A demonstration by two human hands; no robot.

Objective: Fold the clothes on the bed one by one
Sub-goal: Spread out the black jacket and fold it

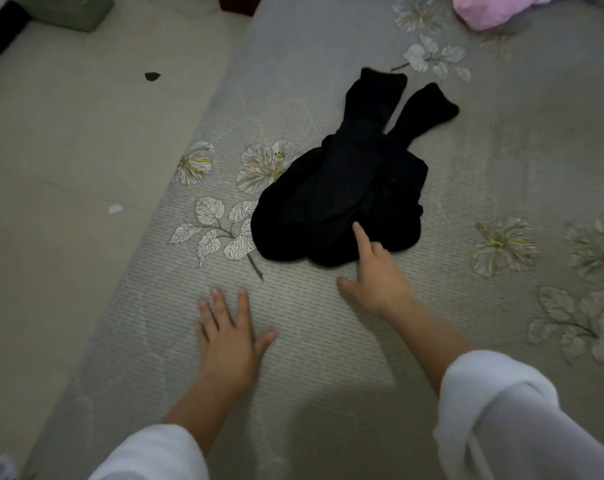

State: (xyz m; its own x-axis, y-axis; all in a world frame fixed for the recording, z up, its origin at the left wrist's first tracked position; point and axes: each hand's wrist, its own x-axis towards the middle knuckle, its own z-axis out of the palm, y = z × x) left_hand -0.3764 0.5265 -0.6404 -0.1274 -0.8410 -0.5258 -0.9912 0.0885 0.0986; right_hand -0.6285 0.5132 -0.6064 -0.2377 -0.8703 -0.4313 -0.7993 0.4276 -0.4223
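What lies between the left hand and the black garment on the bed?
Only bare bedsheet, with a printed leaf sprig, separates the left hand from the black garment, in the head view.

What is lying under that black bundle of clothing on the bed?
Only the flowered bedsheet shows around the black garment, which covers part of a printed flower. Anything else beneath it is hidden.

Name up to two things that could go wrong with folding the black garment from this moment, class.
1. The black garment lies bunched, with two legs poking out of the heap; folded as it is, it would likely trap creases.
2. Only the index finger of the right hand plainly touches it, while the left hand rests flat on the bed; a one-handed pull might drag the heap instead of spreading it.
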